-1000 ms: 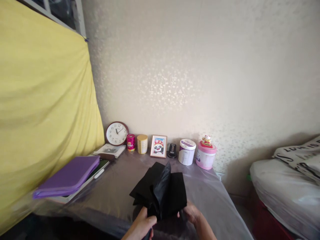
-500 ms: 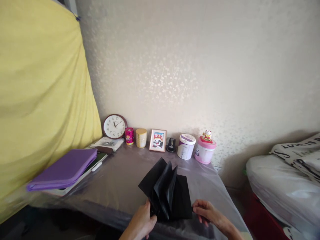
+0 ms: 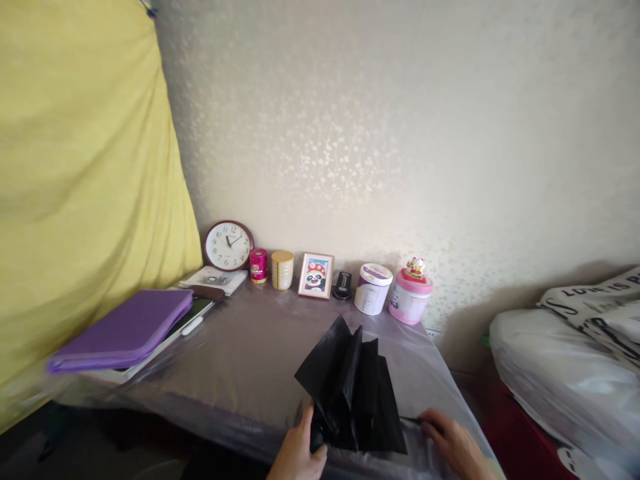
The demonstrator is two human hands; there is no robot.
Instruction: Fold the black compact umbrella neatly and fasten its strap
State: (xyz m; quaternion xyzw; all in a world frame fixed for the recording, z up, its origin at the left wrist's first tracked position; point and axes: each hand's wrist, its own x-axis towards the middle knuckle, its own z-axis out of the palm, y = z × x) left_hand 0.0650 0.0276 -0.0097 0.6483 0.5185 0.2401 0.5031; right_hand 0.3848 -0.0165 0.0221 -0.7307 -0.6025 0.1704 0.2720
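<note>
Umbrella (image 3: 357,393), likely light and floppy, over the near edge of the bench (image 3: 235,353), left grip (image 3: 299,452) wrapped round its gathered end, probably the surest hold, right grip (image 3: 453,440) pinching its thin strap (image 3: 410,419)!

Fabric panels (image 3: 337,360): between your left fingers (image 3: 306,427) and right fingers (image 3: 436,421), over table (image 3: 250,353). Folder (image 3: 125,330): left of left fingers. Picture frame (image 3: 316,275): ahead of left fingers. Figurine (image 3: 415,268): on tub (image 3: 411,303), beyond right fingers.
</note>
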